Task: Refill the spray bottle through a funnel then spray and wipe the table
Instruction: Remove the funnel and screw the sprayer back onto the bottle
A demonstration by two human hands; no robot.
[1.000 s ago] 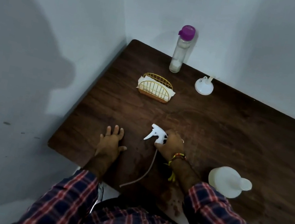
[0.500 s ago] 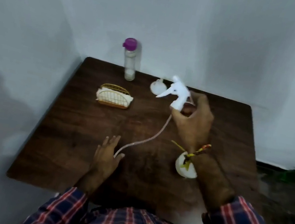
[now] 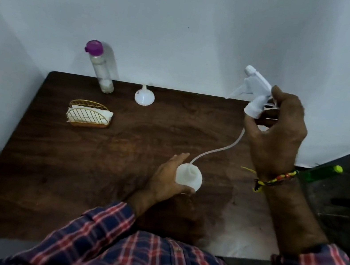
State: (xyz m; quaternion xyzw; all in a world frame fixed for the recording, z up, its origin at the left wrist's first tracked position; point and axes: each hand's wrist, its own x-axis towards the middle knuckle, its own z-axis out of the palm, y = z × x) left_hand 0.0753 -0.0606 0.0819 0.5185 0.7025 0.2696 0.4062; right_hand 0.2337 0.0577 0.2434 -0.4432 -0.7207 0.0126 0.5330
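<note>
My left hand (image 3: 166, 181) grips the white spray bottle (image 3: 190, 178), which stands upright on the dark wooden table (image 3: 68, 172) near its front middle. My right hand (image 3: 277, 136) holds the white trigger sprayer head (image 3: 255, 89) raised high at the right. Its thin dip tube (image 3: 217, 150) curves down, and the tube's end is at the bottle's open neck. A white funnel (image 3: 144, 96) rests wide end down at the back of the table. A clear refill bottle with a purple cap (image 3: 101, 68) stands at the back left.
A gold wire holder with white napkins (image 3: 89, 115) sits on the left part of the table. Walls close off the back and left sides. A green bottle with a yellow-green cap (image 3: 321, 173) lies beyond the table's right edge, behind my right wrist.
My right hand lifted the sprayer head from the table up and to the right. My left hand left the tabletop and took hold of the spray bottle. The tube's end now meets the bottle's neck.
</note>
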